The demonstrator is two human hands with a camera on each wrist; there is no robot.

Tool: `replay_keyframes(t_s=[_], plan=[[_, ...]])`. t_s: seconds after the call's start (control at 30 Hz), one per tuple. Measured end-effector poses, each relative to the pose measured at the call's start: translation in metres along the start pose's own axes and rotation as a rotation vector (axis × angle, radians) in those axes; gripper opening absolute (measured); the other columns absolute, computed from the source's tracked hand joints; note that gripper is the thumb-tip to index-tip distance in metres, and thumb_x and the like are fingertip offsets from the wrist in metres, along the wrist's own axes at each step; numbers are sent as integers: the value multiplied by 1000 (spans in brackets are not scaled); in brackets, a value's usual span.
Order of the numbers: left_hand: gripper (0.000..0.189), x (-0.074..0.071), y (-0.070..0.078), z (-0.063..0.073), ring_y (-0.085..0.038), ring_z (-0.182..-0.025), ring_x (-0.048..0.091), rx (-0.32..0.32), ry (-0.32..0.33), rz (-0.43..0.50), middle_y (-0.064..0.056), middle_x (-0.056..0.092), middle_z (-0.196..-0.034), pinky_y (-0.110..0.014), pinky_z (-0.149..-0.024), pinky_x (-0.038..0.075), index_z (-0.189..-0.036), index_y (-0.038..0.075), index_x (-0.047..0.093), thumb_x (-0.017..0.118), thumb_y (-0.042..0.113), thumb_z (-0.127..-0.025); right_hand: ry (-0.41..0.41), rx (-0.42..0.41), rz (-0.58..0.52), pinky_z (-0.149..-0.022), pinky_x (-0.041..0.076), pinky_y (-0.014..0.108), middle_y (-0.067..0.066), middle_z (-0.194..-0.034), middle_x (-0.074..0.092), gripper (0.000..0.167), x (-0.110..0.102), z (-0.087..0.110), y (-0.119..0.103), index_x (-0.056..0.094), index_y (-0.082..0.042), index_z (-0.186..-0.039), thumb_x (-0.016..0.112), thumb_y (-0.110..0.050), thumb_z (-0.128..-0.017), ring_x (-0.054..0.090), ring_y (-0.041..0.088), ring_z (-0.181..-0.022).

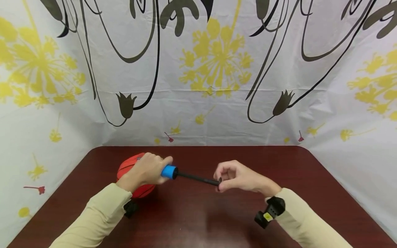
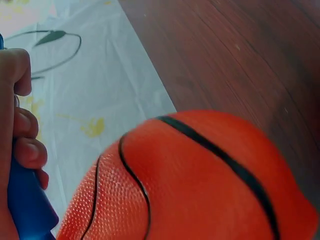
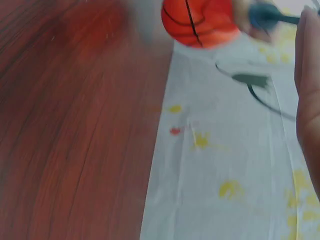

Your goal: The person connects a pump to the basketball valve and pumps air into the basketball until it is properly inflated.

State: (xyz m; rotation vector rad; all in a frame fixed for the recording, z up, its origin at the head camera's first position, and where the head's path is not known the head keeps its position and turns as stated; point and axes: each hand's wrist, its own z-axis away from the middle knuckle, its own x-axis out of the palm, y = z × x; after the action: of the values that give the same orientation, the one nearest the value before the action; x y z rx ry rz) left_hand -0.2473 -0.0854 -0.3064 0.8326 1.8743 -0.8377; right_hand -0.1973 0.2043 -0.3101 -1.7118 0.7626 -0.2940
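Note:
My left hand grips the blue barrel of a ball pump, fingers curled round it. From the barrel a thin black rod extends to the right. At its far end, my right hand pinches the dark tip between thumb and fingers. Behind the left hand and forearm is an orange-red basketball with black lines, partly covered by them. The left wrist view has this basketball close up, its surface uneven. Whether the pump joins the ball is hidden.
A dark red-brown wooden table lies below the hands. White cloth with yellow and grey plant prints hangs behind and along both sides. A black wrist camera is strapped to the right wrist.

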Motion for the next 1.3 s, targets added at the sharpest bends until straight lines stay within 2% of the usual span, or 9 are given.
replay_keyframes(t_s=[0.1,0.23,0.4,0.57,0.8,0.93,1.1,1.2,1.3], plan=[[37,0,-1,2,-7,-41,41,-14,-7,-5,5,46,-51,-23,-43,37,-81,14,43,72,30,-63,-19,5,-20,-63,50,33,1,-85,52,12,-1,1,3,50,1,-85,61,-2,-80,59,12,-73],[34,3,4,-4,-8,-41,40,-28,-19,-1,6,44,-50,-23,-42,35,-80,14,43,70,29,-65,10,-69,48,-61,51,37,-1,-80,54,21,7,-25,17,48,8,-84,63,-6,-79,60,11,-69],[32,6,9,-6,-7,-40,36,-27,-25,11,7,40,-49,-21,-41,33,-78,14,45,69,30,-65,59,-90,155,-61,50,40,4,-78,55,20,20,-51,29,51,6,-86,63,-9,-79,61,20,-64],[33,7,8,-4,-6,-41,38,3,-24,34,7,43,-50,-21,-42,34,-80,13,45,69,31,-66,68,-28,175,-62,50,36,4,-78,55,17,20,-41,23,53,2,-86,64,-9,-79,59,20,-64],[38,3,0,7,-7,-42,41,-56,-42,40,6,47,-53,-23,-45,39,-80,14,45,74,30,-62,-22,2,-21,-63,50,31,0,-84,53,14,0,-3,8,50,1,-85,62,-4,-80,60,11,-72],[33,3,2,2,-7,-43,41,-22,-53,39,6,46,-52,-23,-43,36,-78,14,45,70,30,-65,-40,-44,55,-61,50,34,0,-81,52,16,3,-17,15,48,3,-83,62,-5,-80,58,10,-69],[29,3,8,-8,-8,-42,38,-10,-84,28,6,41,-51,-22,-42,33,-74,15,46,68,31,-66,9,-85,241,-60,50,36,6,-79,51,16,17,-49,26,51,1,-83,62,-8,-79,58,14,-66],[27,5,10,-7,-6,-42,38,-11,-124,53,7,42,-52,-20,-42,34,-72,15,49,67,34,-68,51,-57,289,-62,50,34,6,-80,52,13,21,-51,28,53,0,-85,63,-5,-78,58,15,-66],[26,6,8,-4,-6,-43,40,-13,-111,80,6,44,-53,-20,-43,35,-71,14,51,67,34,-70,75,-27,238,-62,50,35,4,-82,55,15,18,-42,24,54,2,-87,64,-4,-78,59,14,-67]])
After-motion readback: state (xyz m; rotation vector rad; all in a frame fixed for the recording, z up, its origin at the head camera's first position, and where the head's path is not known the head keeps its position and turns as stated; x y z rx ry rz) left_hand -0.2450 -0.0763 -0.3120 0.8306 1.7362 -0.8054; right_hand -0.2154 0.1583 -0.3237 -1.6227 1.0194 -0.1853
